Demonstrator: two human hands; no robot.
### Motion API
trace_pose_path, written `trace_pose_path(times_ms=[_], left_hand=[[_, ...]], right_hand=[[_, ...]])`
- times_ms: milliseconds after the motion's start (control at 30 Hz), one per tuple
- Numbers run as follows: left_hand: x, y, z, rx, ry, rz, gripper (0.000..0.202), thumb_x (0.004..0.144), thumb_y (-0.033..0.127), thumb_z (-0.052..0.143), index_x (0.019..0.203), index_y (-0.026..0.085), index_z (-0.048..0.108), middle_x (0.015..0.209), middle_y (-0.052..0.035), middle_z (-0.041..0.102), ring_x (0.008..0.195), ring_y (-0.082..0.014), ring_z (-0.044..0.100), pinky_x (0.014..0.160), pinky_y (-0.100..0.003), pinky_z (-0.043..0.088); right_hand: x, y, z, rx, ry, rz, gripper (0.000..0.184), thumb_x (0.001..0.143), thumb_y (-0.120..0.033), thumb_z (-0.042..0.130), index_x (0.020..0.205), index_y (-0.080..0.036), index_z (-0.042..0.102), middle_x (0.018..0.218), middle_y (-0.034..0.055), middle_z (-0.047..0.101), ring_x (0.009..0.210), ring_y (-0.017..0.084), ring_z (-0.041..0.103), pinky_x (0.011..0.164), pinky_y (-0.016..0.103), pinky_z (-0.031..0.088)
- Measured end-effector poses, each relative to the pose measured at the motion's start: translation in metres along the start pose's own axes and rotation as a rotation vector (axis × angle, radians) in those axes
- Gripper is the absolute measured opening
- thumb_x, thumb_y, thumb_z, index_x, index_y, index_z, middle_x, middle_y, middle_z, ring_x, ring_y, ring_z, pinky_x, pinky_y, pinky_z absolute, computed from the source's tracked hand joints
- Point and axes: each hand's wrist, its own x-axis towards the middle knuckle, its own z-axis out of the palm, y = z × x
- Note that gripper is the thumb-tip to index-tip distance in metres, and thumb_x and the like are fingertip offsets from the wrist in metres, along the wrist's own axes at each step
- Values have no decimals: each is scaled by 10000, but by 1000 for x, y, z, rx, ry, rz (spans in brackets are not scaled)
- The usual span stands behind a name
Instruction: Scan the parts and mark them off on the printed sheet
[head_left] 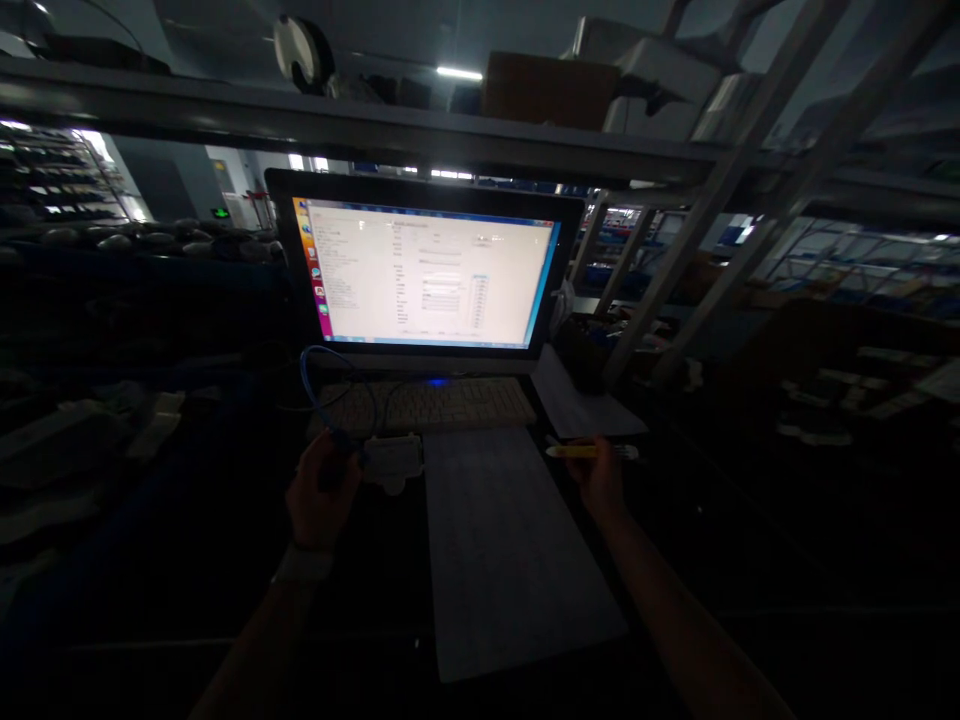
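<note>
My left hand (319, 495) is closed around the end of a blue cable (306, 375), which loops up in front of the monitor. Just right of those fingers, a pale plastic housing (394, 460) lies below the keyboard (457, 402). A yellow pen (574, 452) with whitish ends lies sideways in my right hand (600, 482), its fingers closed on it. Between the hands, a large sheet of paper (510, 550) rests on the dark table. What the left fingers cover at the cable's end is hidden in shadow.
Behind the keyboard stands a lit monitor (427, 275) showing a form window. A second paper (581, 400) lies right of it. Overhead runs a shelf (375, 125) with a cardboard box (547, 90). Metal posts (697, 240) rise at the right; pale parts (67, 440) sit left.
</note>
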Motion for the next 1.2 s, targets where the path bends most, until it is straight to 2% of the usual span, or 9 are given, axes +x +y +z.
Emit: trace_pose_path(times_ms=[200,300,433,567,767,967,1200], left_hand=[[1,0,0,-8,-1,-16,343,751,368,639,1024,162,605,1000,-81,680,709,-147,668,638,-270,561],[1,0,0,-6,-8,-49,375,743,363,643,1057,164,600,956,-64,681,704,-146,665,632,-270,561],[1,-1,1,-19,17,-14,349,757,360,643,1038,156,607,980,-74,674,694,-139,656,600,-259,552],[2,-3,1,-25,46,-23,376,739,378,650,1042,161,601,923,-64,667,708,-154,650,592,-274,557],[2,-4,1,-41,37,-111,349,722,376,662,985,155,607,1090,-104,642,780,-168,659,622,-285,570],[2,-2,0,-32,20,-115,415,724,374,664,1066,151,593,989,-85,651,718,-157,652,619,-291,571],[2,-1,0,-58,26,-126,376,697,394,661,976,149,604,1032,-95,656,669,-144,649,566,-276,553]], right_hand=[[3,5,1,-20,-19,14,399,674,-610,534,619,-214,523,435,-22,547,329,99,440,306,206,247],[3,6,1,-40,-28,10,426,702,-631,528,632,-211,523,448,-19,552,347,110,473,317,209,267],[2,5,2,-49,12,43,420,723,-614,508,633,-205,535,455,-15,560,367,116,500,331,204,281],[0,2,3,-52,3,50,392,711,-579,509,631,-199,559,463,-8,572,384,113,511,339,200,293],[-3,-1,4,-30,13,51,373,701,-572,523,637,-206,553,480,-18,587,404,116,534,349,196,328],[-1,1,3,-44,-6,24,400,723,-595,510,639,-206,549,465,-19,572,370,109,501,334,203,296],[0,3,3,-46,-25,4,414,727,-599,505,633,-198,552,453,-13,563,357,102,479,330,201,291]])
